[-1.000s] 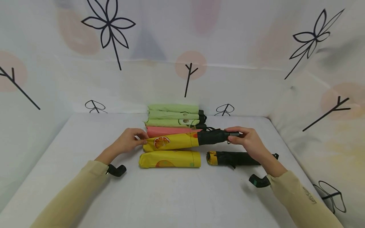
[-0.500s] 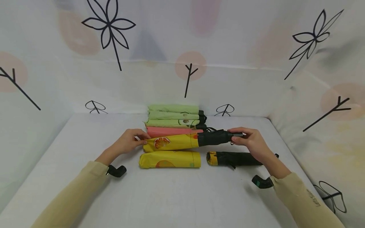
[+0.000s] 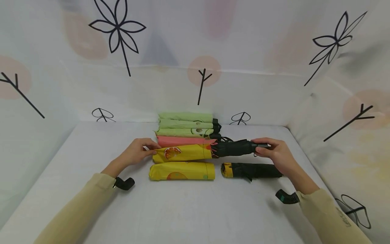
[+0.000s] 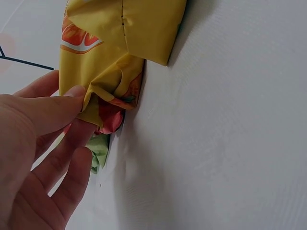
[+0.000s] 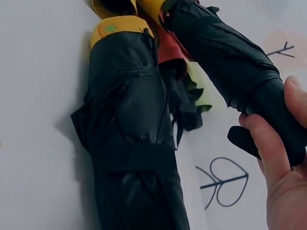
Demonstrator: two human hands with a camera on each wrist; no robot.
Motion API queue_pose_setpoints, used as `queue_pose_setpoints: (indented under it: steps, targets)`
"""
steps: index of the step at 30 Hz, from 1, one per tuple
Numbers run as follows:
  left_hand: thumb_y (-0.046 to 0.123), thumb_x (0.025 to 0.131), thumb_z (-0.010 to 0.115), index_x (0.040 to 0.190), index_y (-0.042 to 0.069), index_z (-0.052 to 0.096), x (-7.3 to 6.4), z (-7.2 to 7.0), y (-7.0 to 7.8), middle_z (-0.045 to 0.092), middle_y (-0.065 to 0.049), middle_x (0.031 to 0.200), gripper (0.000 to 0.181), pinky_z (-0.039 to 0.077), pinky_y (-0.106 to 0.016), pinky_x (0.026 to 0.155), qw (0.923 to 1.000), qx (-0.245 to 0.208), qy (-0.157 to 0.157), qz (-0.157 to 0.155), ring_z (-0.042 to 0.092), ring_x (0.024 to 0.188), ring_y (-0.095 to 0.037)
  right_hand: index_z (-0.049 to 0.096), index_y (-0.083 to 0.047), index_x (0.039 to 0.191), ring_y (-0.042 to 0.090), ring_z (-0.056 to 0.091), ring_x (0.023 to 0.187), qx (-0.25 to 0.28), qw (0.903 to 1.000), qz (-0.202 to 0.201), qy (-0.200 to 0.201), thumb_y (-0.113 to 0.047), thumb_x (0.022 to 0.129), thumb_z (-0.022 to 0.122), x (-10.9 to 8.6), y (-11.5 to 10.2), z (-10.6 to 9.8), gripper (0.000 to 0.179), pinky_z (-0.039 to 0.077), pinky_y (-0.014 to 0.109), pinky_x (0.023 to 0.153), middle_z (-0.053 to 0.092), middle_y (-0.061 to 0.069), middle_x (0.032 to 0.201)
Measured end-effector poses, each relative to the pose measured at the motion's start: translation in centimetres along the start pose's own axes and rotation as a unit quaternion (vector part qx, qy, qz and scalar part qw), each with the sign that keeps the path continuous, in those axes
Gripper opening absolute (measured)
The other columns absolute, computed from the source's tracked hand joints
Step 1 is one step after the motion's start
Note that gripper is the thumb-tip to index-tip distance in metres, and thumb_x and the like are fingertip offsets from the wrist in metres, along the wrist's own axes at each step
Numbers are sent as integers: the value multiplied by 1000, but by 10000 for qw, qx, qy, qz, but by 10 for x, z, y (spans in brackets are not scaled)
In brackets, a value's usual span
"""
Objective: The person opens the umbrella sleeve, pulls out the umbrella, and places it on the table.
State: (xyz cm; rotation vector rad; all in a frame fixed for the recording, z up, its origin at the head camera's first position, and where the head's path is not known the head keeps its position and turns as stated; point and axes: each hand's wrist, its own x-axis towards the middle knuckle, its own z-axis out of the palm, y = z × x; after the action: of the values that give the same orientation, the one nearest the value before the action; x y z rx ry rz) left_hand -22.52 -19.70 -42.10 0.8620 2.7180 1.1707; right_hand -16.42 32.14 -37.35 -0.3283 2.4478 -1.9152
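A yellow umbrella sleeve [image 3: 182, 153] with an orange-slice print lies across the middle, and a folded black umbrella [image 3: 233, 148] sticks out of its right end. My left hand [image 3: 138, 151] pinches the sleeve's closed left end between thumb and fingers, as the left wrist view also shows. With thumb and fingers my right hand [image 3: 278, 154] grips the umbrella's black handle [image 5: 280, 115]. In front lies a second yellow sleeve [image 3: 182, 170]. To its right, a second folded black umbrella [image 3: 253, 170] with a yellow end lies below my right hand, its far end hidden by that arm.
Behind the held sleeve lie a pink-red sleeved umbrella [image 3: 182, 140] and several green sleeved umbrellas [image 3: 182, 123], stacked toward the back wall. The white table [image 3: 195, 210] is enclosed by printed cloth walls [image 3: 243, 88].
My right hand has moved to the right with the handle, and more of the black umbrella shows outside the yellow sleeve. The left hand stays at the sleeve's end.
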Motion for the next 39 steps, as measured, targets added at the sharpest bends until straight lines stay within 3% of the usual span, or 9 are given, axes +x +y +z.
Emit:
queue_pose_setpoints:
  steps: [21,39]
  targets:
    - [6,93,71,109,14,77,1,0,-1,70,3,101,19,52,-35,73,10000,22,-25,41,61,90,-16,68,5,122,14,72,87,795,9965,-245,-110,8,94,62,-10,9,-21,28,56,28,79,61,6,113]
    - [7,92,72,107,16,77,3,0,-3,71,4,101,19,52,-35,74,9999,88,8,81,61,90,-15,68,4,123,12,71,91,763,9970,-138,-46,7,96,60,-20,7,-44,28,56,27,80,63,3,112]
